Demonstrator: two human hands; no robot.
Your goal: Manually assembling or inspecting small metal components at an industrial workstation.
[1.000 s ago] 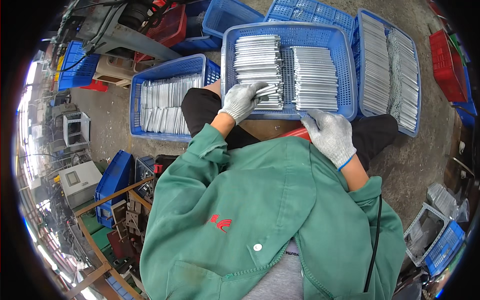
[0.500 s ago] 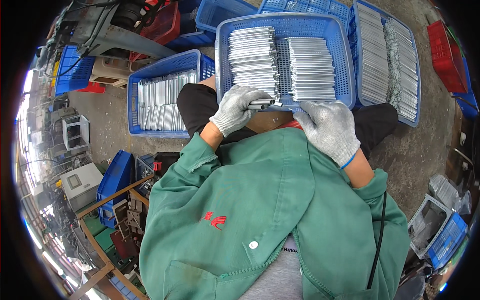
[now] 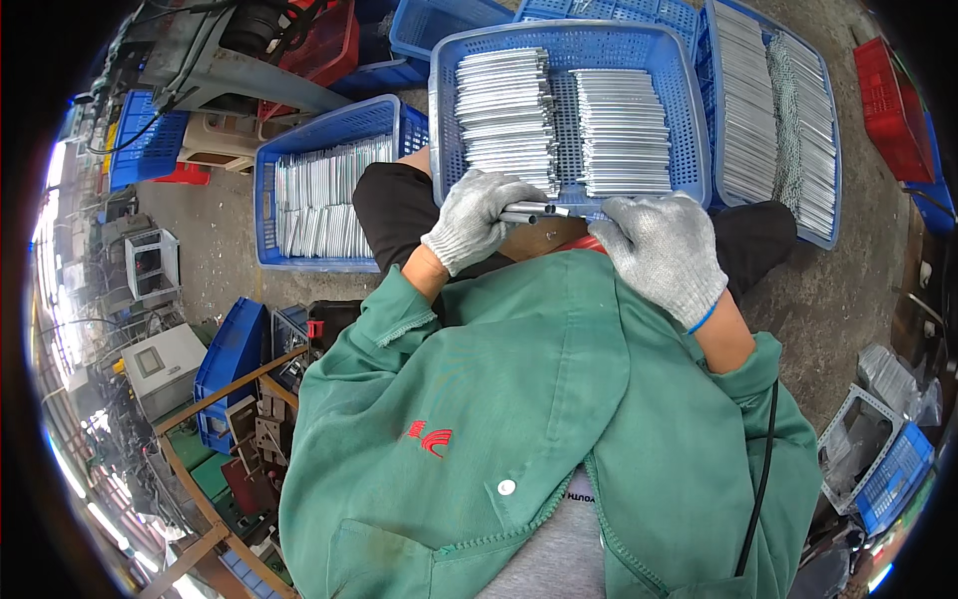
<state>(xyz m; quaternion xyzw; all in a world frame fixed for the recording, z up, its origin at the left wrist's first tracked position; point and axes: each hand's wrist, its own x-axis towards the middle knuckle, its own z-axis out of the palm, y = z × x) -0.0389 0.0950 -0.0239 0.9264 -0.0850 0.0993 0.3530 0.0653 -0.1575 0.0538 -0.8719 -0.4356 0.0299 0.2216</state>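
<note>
My left hand [image 3: 479, 222], in a grey-white knit glove, is closed around a few short metal tubes [image 3: 526, 213]. Their open ends stick out to the right, and one thinner bright end reaches toward the other hand. Close by on the right, my gloved right hand [image 3: 661, 250] is closed, thumb against fingers, at a small bluish piece [image 3: 593, 216] that I cannot make out. Just beyond both hands stands a blue perforated crate [image 3: 569, 40]. Inside lie two stacks of silvery tubes, a left stack [image 3: 507, 120] and a right stack [image 3: 624, 135].
A second blue crate [image 3: 324, 262] of tubes stands at the left, and another blue crate [image 3: 830, 215] of long tubes at the right. Machine parts [image 3: 254, 60] rise at far left. A red crate [image 3: 891, 110] is at far right. A wooden frame [image 3: 185, 464] stands lower left.
My right hand has shifted slightly to the right, with its bluish piece. My left hand keeps its hold on the tubes and has barely moved.
</note>
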